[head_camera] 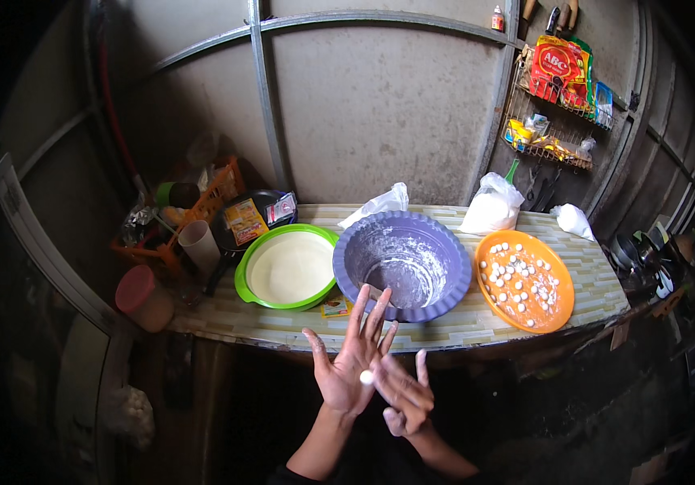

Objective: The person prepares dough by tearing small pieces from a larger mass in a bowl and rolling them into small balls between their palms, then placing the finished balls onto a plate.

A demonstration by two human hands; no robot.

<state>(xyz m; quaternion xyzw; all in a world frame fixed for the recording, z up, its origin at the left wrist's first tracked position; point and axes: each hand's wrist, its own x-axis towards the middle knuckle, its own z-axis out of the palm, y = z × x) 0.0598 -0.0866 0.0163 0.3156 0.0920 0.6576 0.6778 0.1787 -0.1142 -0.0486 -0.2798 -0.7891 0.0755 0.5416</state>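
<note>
My left hand [350, 370] is palm up with its floury fingers spread, in front of the purple basin. A small white dough ball [366, 377] rests on its palm. Against the ball's right side are the fingers of my right hand [405, 391], slightly blurred and dusted white. Beyond my hands, the purple basin [347, 267] has white flour smeared inside. To its right, an orange oval tray [565, 303] holds several small white balls and loose flour. A green-rimmed bowl [244, 291] with a pale, smooth content stands left of the basin.
Behind the basin lies a white plastic bag [383, 203]. Bags of white powder [493, 209] stand at the back right. A frying pan with packets [247, 223], a white cup [199, 242], an orange basket [226, 182] and a red-lidded container [141, 297] crowd the left. The tiled counter's front edge [323, 347] lies beyond my hands.
</note>
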